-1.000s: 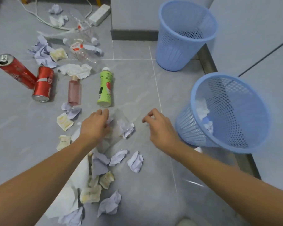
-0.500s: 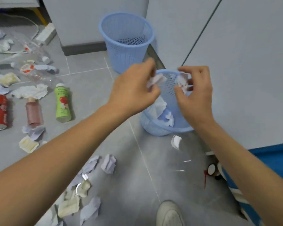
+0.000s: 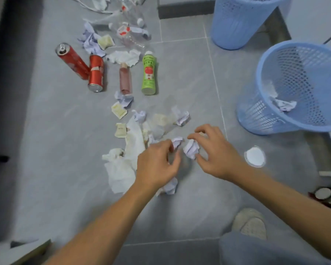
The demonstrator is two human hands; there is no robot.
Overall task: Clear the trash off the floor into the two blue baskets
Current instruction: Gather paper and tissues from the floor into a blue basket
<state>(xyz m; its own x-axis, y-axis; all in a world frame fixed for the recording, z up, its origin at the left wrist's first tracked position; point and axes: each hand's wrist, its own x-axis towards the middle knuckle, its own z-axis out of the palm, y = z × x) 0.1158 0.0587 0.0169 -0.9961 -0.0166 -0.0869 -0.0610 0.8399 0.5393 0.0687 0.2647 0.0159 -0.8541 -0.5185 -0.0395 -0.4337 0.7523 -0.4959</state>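
While both hands reach down over the grey, faintly marbled tile floor [image 3: 180,77], each closes on a crumpled ball of pale lilac paper. The left hand [image 3: 157,165] pinches a small creased wad [image 3: 176,141] between curled fingertips and thumb; the right hand [image 3: 218,152] has its fingers curved round a larger, ridged paper ball [image 3: 191,150], thumb below it. The two balls lie just beside each other.

To the left of the hands spreads a soft, wrinkled white tissue [image 3: 122,169], with more lilac scraps and small yellowish sachets scattered beyond it. Farther off lie two red metal cans [image 3: 84,70] on their sides, a slim pink bottle [image 3: 125,79] and a green plastic bottle [image 3: 149,75] with a white cap. Clear plastic bottles and more crumpled paper sit at the far edge.

On the right, the near blue basket [image 3: 275,54], round with an open lattice wall, tilts toward the person and holds crumpled paper at its bottom. The far blue basket [image 3: 237,22] stands upright behind it. A round white lid [image 3: 255,156] lies flat on the floor near the right wrist, and a pale mesh shoe [image 3: 250,222] shows at the near edge.
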